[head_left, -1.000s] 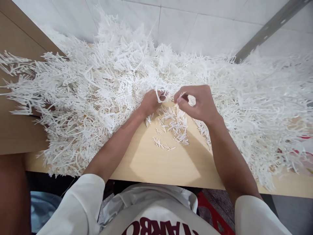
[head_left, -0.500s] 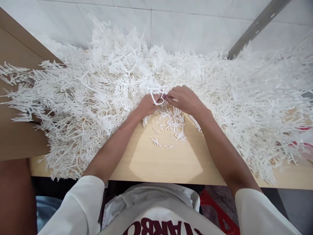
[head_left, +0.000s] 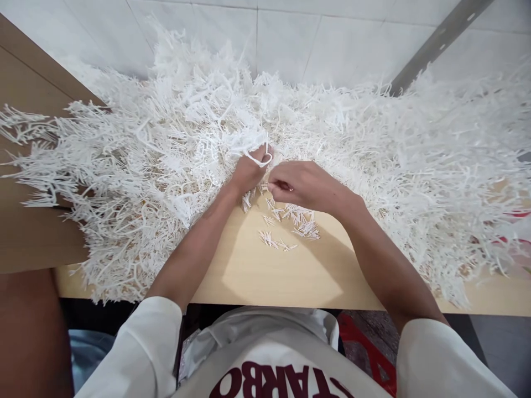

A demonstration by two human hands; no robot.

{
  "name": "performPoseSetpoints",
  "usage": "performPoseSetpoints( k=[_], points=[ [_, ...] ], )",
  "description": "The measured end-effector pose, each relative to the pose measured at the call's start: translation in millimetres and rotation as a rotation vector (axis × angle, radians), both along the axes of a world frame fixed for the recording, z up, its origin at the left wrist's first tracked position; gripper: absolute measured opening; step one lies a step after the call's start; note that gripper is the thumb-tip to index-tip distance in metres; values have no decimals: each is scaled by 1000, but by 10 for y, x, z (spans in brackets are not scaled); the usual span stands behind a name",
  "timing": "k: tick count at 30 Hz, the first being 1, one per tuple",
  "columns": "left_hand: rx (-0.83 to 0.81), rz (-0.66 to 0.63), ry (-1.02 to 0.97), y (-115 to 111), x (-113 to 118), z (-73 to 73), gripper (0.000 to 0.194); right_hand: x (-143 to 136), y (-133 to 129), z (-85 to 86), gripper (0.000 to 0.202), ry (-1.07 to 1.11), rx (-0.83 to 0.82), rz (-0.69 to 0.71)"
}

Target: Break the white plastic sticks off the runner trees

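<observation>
My left hand (head_left: 249, 167) is closed around a white branched plastic piece (head_left: 260, 160), whose looped end sticks out above the fingers. Just to its right and nearer to me, my right hand (head_left: 305, 185) is curled with thumb and finger pinched together. What the pinch holds, if anything, is too small to make out. Below the hands, small loose white sticks (head_left: 306, 228) lie scattered on the wooden tabletop (head_left: 269, 276). A large heap of white branched plastic pieces (head_left: 166, 138) surrounds both hands on the left, the back and the right.
A brown cardboard box (head_left: 37, 232) stands at the left edge, with some pieces overhanging it. Behind the heap is a tiled wall (head_left: 286, 38) with a grey metal post (head_left: 435, 47). Part of a red object (head_left: 369, 354) shows under the table's front edge.
My right hand has come away from the left, moving down toward me and closing into a tighter curl. My left hand has shifted slightly up and left with the branched piece.
</observation>
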State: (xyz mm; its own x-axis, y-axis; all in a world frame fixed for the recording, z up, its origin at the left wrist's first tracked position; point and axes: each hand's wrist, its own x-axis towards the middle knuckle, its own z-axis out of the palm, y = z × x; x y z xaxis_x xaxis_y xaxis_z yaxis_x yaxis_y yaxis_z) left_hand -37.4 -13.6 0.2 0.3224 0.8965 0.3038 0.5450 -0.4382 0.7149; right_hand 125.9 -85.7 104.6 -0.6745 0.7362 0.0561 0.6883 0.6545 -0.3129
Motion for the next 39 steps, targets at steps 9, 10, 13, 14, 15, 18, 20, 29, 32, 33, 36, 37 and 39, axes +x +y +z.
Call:
performPoseSetpoints(
  k=[9,10,13,14,15,18,20,29,32,33,36,37,39],
  points=[
    [37,-93,28,-59,22,37,32,368,409,-391,28,35,9,-220],
    [57,-92,41,-48,23,21,31,356,418,-425,27,-9,28,-205],
    [114,-101,119,-21,12,-21,29,258,378,-449,36,-160,109,-186],
    [128,-118,170,-16,5,-30,28,216,352,-439,38,-203,127,-184],
    [138,-142,230,-15,-2,-37,26,177,323,-424,38,-245,140,-183],
    [156,-202,342,-30,-11,-51,19,89,245,-356,31,-361,187,-167],
    [181,-227,305,-48,-1,-65,17,74,216,-306,26,-392,190,-135],
    [79,-102,144,38,53,-129,27,-32,11,-115,26,-123,-126,77],
    [13,9,47,22,44,-55,29,-84,-82,-13,27,-30,-186,156],
    [-1,22,19,4,43,-26,28,-58,-76,6,26,-21,-214,140],
    [-18,11,-39,-54,42,36,32,132,49,-12,20,15,-245,-29],
    [-10,-5,-44,-67,43,46,33,203,108,-41,23,36,-219,-107],
    [15,-29,-41,-81,46,54,35,308,216,-116,30,87,-149,-258]
  ],
)
